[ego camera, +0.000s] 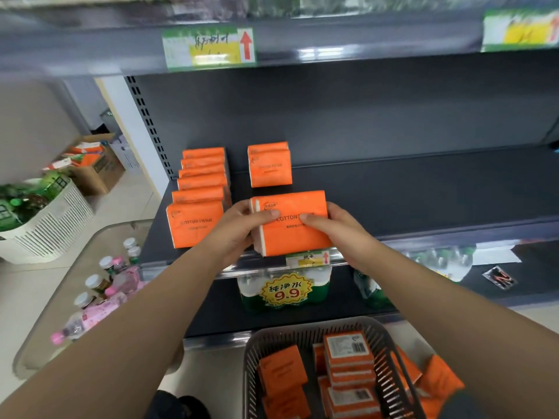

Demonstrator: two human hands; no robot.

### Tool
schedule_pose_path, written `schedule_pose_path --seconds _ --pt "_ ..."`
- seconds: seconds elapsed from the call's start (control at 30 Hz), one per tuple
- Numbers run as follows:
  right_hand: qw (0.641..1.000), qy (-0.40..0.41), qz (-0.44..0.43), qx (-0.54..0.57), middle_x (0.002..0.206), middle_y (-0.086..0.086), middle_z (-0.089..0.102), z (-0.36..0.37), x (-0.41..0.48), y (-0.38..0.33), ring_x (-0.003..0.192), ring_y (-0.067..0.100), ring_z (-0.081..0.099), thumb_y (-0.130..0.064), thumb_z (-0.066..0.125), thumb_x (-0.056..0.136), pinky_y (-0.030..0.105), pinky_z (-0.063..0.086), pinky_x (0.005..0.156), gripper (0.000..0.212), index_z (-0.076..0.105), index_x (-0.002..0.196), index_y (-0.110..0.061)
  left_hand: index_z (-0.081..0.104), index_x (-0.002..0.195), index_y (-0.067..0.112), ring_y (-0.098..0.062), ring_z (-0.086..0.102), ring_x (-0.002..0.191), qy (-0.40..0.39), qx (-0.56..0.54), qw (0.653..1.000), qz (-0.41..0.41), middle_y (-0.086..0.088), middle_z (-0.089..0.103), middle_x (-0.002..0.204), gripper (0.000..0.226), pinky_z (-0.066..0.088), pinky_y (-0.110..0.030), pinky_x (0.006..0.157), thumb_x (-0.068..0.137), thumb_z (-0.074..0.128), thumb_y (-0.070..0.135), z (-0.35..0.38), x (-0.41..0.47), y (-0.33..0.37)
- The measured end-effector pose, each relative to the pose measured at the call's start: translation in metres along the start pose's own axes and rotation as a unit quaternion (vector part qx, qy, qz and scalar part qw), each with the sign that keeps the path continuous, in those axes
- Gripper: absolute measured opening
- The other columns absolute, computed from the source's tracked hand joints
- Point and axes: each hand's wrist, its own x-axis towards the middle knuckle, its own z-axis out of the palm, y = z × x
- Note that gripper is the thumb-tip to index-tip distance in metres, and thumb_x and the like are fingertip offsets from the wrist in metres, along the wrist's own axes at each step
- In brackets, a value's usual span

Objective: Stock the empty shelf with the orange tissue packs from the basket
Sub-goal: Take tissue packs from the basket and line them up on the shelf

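Observation:
An orange tissue pack [292,234] stands upright near the front edge of the dark shelf [408,192]. My left hand [239,228] grips its left side and my right hand [338,228] grips its right side, thumbs on its front. A row of several orange packs [198,189] stands at the shelf's left end. Two more packs [269,166] stand behind the held one. The grey basket [305,331] at the bottom holds several orange packs [348,355].
Bottled water with a 9.9 price sticker [286,290] sits on the lower shelf. A rounded side table [87,246] at left carries bottles. A white basket [45,225] and cardboard boxes [96,167] stand on the floor farther left. Most of the dark shelf to the right is bare.

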Motion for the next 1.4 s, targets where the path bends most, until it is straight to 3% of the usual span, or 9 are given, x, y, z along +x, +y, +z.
schedule_pose_path --seconds 0.13,0.3,0.47,0.97,1.13,1.3,1.4 --pt "1.0 0.023 -0.007 0.004 0.119 0.003 0.063 0.002 0.016 -0.013 0.105 0.017 0.062 -0.026 0.067 0.087 0.027 0.051 0.081 0.045 0.049 0.128 -0.016 0.056 0.127 0.014 -0.018 0.067 0.106 -0.003 0.019 1.0 0.024 -0.004 0.069 0.117 0.048 0.054 -0.035 0.087 0.082 0.073 0.02 0.002 0.015 0.009" --pt "0.998 0.056 -0.024 -0.005 0.114 0.002 0.062 0.004 0.04 -0.02 0.099 0.014 0.061 -0.022 0.065 0.088 0.024 0.049 0.075 0.038 0.048 0.122 -0.018 0.055 0.128 0.019 -0.017 0.066 0.105 0.028 0.036 0.998 0.044 -0.001 0.068 0.119 0.049 0.053 -0.03 0.075 0.083 0.073 0.021 0.002 0.035 0.017" --pt "0.995 0.087 -0.029 -0.026 0.116 0.004 0.061 0.009 0.069 -0.021 0.106 0.02 0.059 -0.023 0.067 0.087 0.034 0.049 0.088 0.043 0.047 0.124 -0.016 0.056 0.128 0.015 -0.023 0.065 0.108 0.078 0.018 0.994 0.072 -0.007 0.067 0.121 0.05 0.052 -0.041 0.095 0.082 0.074 0.015 0.0 0.061 0.016" --pt "0.99 0.102 -0.025 -0.098 0.129 0.011 0.048 0.017 0.148 0.003 0.115 0.025 0.053 -0.024 0.067 0.085 0.047 0.045 0.101 0.054 0.043 0.133 -0.015 0.048 0.137 0.017 -0.027 0.06 0.113 0.136 0.012 0.988 0.068 -0.009 0.062 0.125 0.053 0.047 -0.05 0.1 0.088 0.066 0.014 -0.01 0.13 -0.001" --pt "0.987 0.1 -0.04 -0.122 0.126 0.007 0.042 0.019 0.164 0.011 0.115 0.022 0.051 -0.025 0.067 0.085 0.046 0.043 0.102 0.055 0.042 0.133 -0.017 0.053 0.111 0.038 -0.013 0.059 0.103 0.158 0.023 0.983 0.09 0.007 0.063 0.109 0.034 0.049 -0.033 0.085 0.088 0.064 0.016 -0.009 0.144 -0.01" --pt "0.988 0.095 -0.055 -0.112 0.127 0.007 0.046 0.019 0.174 0.014 0.117 0.02 0.05 -0.024 0.066 0.085 0.044 0.043 0.102 0.054 0.041 0.133 -0.019 0.054 0.104 0.04 -0.009 0.058 0.101 0.169 0.055 0.978 0.113 0.005 0.063 0.11 0.034 0.045 -0.025 0.081 0.087 0.064 0.012 -0.006 0.156 -0.01" --pt "0.99 0.085 -0.064 -0.093 0.127 0.005 0.048 0.018 0.175 0.017 0.114 0.015 0.051 -0.022 0.066 0.087 0.032 0.044 0.093 0.048 0.041 0.127 -0.024 0.047 0.101 0.043 0.004 0.054 0.092 0.168 0.064 0.977 0.118 0.015 0.058 0.101 0.037 0.039 -0.017 0.073 0.088 0.065 0.013 -0.006 0.16 -0.013"
